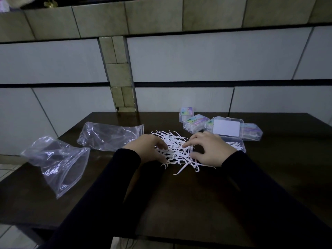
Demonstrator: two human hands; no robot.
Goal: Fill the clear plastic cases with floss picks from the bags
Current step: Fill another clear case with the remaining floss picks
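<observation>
Both hands lie palm-down on the floss picks (177, 150): left hand (146, 147) with fingers curled into the pile, right hand (211, 149) pinching picks

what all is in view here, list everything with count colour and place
floss picks: one loose pile, white, centre of the table between the hands
plastic bags: two, clear, left part of the table, one near, one farther back
open case: one, clear, right of the pile, lid with white label raised, a few picks inside
other cases: at least three, clear with colourful labels, back right
table: one, dark brown
wall: pale tiles with dark lines, behind the table
left hand: dark sleeve, fingers curled into the pile
right hand: dark sleeve, fingers on the pile
</observation>
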